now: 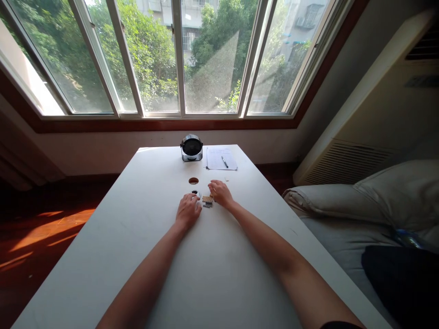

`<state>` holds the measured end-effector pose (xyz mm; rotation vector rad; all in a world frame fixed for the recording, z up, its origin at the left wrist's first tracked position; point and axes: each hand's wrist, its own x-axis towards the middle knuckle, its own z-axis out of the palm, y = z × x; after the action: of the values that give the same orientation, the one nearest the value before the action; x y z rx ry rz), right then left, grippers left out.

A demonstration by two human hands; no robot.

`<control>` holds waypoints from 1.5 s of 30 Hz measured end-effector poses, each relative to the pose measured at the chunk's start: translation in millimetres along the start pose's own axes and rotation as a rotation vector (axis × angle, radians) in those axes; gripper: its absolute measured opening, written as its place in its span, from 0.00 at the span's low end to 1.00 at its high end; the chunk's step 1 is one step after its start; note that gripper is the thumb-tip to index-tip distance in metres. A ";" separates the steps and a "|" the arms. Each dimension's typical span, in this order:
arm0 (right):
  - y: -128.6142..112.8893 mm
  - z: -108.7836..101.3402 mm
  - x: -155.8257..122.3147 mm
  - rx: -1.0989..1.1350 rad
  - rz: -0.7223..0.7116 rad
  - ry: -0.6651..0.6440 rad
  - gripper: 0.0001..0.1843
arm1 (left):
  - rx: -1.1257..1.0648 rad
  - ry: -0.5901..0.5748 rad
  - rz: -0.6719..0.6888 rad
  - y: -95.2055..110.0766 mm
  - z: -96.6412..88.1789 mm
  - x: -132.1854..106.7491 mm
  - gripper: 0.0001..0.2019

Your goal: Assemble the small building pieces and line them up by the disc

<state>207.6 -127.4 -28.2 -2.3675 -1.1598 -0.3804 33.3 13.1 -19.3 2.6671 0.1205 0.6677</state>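
Note:
Both of my hands rest over the middle of the white table [154,256]. My left hand [188,211] lies palm down, thumb apart from the fingers. Its fingertips reach a small round dark-and-clear object [195,192], partly covered by them. Right of that hand sits a small tan piece with rows of studs, like a toy brick [207,199]. Small grey pieces [207,205] lie just in front of it. My right hand [221,193] is at the tan piece's right side, fingers stretched forward and loosely curved, with nothing visible in them. Its fingertips partly hide something orange-tan.
Farther back are a round hole [194,181] in the tabletop, a black round device on a stand [191,147], and paper sheets [214,157] with a pen [225,161]. A tiny pale piece [227,179] lies beyond my right hand. A grey sofa [329,205] stands at the right.

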 end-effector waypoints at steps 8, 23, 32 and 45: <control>50.1 -14.9 12.7 -0.043 0.222 -0.176 0.23 | 0.021 -0.090 0.129 4.6 -1.5 -0.3 0.20; -51.3 0.6 -48.8 0.483 0.231 -0.061 0.22 | -0.038 -0.115 0.046 -7.6 1.1 -1.4 0.26; -33.7 -4.2 -0.6 0.323 0.070 -0.143 0.24 | 0.027 -0.185 0.083 14.3 -2.7 -19.9 0.26; -34.7 -20.9 -61.0 0.821 0.270 -0.113 0.23 | -0.002 -0.207 0.054 31.8 -9.4 -47.4 0.38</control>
<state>142.4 -160.6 -27.2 -1.7772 -0.8002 0.2851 -13.4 -21.2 -19.9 2.7272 -0.0093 0.4033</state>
